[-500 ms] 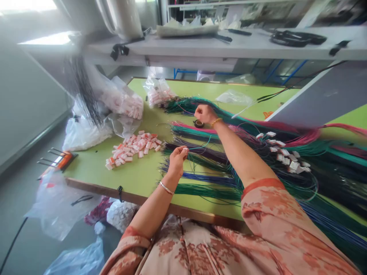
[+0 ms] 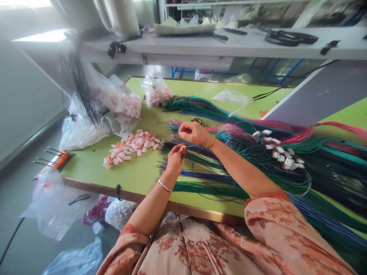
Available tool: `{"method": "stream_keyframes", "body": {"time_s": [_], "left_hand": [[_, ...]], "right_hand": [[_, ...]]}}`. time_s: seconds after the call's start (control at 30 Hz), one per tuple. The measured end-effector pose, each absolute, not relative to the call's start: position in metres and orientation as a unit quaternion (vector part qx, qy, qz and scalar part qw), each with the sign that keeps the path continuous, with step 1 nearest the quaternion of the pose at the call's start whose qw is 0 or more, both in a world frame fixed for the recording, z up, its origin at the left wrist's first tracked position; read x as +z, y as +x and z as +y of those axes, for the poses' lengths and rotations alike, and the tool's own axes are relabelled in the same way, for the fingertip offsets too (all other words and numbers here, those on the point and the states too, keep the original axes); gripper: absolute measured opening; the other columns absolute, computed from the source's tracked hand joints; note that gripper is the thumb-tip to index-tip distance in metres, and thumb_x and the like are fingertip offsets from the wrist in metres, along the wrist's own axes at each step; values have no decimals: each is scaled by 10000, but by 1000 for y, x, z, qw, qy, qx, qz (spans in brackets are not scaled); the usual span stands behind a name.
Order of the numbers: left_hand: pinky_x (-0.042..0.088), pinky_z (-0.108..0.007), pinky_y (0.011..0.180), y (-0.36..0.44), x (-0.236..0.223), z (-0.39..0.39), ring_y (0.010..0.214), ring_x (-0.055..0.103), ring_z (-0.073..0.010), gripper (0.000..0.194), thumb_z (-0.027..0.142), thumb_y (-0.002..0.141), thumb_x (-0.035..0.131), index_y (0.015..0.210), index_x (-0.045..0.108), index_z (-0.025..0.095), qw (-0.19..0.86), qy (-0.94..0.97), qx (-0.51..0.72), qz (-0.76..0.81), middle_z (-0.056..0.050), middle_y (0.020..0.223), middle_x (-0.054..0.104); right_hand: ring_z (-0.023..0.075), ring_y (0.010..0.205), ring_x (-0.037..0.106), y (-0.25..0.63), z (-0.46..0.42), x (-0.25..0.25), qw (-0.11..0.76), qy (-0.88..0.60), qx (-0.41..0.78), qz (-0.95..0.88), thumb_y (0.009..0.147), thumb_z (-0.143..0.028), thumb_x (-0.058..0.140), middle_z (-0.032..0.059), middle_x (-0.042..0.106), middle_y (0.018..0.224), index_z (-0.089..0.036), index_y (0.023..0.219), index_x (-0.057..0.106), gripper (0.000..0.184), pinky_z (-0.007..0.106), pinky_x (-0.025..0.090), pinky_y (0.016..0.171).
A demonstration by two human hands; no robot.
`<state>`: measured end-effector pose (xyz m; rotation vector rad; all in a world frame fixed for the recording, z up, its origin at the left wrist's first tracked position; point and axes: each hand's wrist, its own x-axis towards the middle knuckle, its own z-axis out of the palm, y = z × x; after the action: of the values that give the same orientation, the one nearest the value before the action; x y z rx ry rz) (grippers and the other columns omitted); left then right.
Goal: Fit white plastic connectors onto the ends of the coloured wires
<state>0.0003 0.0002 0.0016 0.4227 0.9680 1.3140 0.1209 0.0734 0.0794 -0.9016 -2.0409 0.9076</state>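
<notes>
My left hand (image 2: pixel 175 159) pinches a small white connector (image 2: pixel 183 148) between thumb and fingertips, and a thin green wire runs out of it to the right. Just above and to the right, my right hand (image 2: pixel 195 133) has its fingers curled into a pinch; what is in them is too small to make out. Under both hands lie bundles of cut wires in dark purple (image 2: pixel 197 149), green (image 2: pixel 206 186) and blue (image 2: pixel 205 175), their ends toward the left. A pile of loose white-and-orange connectors (image 2: pixel 132 148) lies left of my left hand.
A black ring-shaped roll (image 2: pixel 197 120) lies behind my right hand. Wired connectors (image 2: pixel 279 152) rest on the wires to the right. Bags of connectors (image 2: pixel 156 91) stand at the back. A grey shelf (image 2: pixel 183 47) crosses above the green table (image 2: pixel 88 168); an orange pronged holder (image 2: pixel 59 160) sits at its left edge.
My right hand has come down and left from the far green wire bundle, its fingers still closed, to near my left hand. My left hand keeps its pinch on the connector, nearly in place.
</notes>
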Motion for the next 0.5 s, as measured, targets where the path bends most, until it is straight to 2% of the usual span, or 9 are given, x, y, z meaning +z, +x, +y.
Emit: {"method": "stream_keyframes", "body": {"time_s": [0.27,0.5], "left_hand": [[413,-201,627,1,-3,3,607,534,-51,229,178,630,806,822,685,146,695,164,590,377,20,690,622],[430,-211,635,1,-5,5,615,544,-67,244,167,632,800,839,672,149,699,159,582,383,10,705,631]], "right_hand": [[72,502,337,139,37,47,357,-430,343,-755,722,-287,584,-51,465,546,-163,728,598,125,207,258,477],[81,498,351,144,26,41,340,-469,260,-773,693,-264,566,-44,472,541,-174,687,586,92,223,285,506]]}}
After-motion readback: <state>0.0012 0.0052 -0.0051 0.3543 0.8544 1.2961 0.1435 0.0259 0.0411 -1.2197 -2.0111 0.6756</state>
